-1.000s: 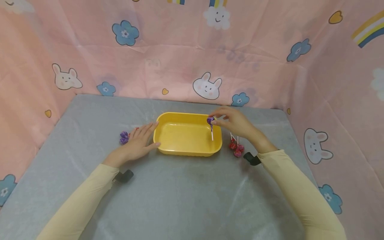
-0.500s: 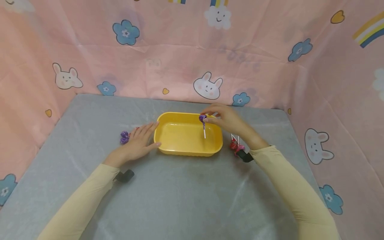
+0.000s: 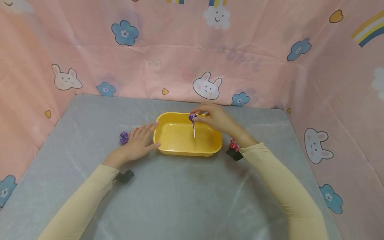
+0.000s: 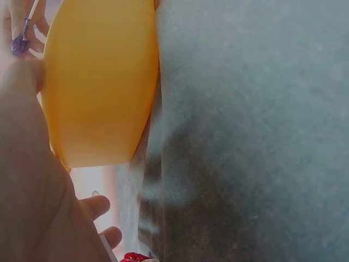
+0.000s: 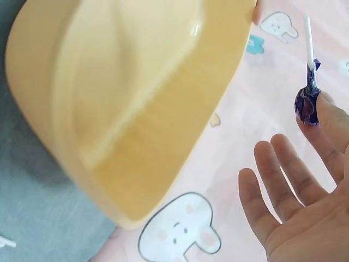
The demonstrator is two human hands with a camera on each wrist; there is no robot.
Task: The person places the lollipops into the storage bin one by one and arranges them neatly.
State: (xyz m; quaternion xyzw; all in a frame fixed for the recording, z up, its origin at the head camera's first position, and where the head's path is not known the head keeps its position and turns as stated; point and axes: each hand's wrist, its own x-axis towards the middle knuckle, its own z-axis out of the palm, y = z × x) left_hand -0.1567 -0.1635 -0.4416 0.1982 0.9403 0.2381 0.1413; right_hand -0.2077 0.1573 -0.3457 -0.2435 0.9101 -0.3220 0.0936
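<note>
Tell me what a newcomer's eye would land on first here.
Probably the bright yellow tray, standing on the grey tabletop with the left hand touching its left end. Next comes the purple-wrapped lollipop, which the right hand pinches above the tray. Behind everything, the pink cartoon-print cloth would likely stand out too.

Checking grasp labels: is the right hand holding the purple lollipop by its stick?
No, the right hand pinches the lollipop by its wrapped head, leaving the white stick free.
</note>
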